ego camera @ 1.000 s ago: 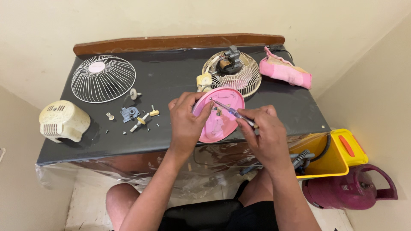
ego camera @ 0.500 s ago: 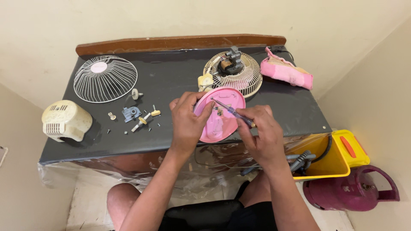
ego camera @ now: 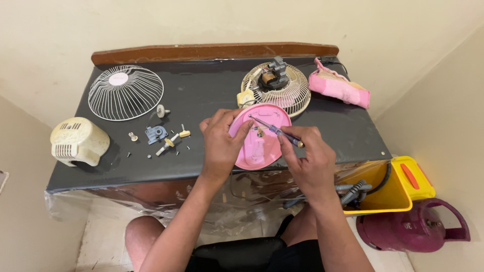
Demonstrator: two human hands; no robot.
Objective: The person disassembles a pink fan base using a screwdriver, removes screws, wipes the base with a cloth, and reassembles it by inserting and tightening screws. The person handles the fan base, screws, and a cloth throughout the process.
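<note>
Right hand (ego camera: 308, 153) grips a screwdriver (ego camera: 275, 130), tip on the pink fan base (ego camera: 262, 146) that the left hand (ego camera: 222, 146) clasps at the table (ego camera: 201, 95) edge — a slip could likely gouge the plastic or jab the fingers.

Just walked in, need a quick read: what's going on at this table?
A seated person works on a taken-apart fan. The left hand steadies a pink round cover on the dark table. The right hand holds a screwdriver, tip at the cover's middle. Around it lie a wire grille, a cream housing, small loose parts and a second grille with the motor.
</note>
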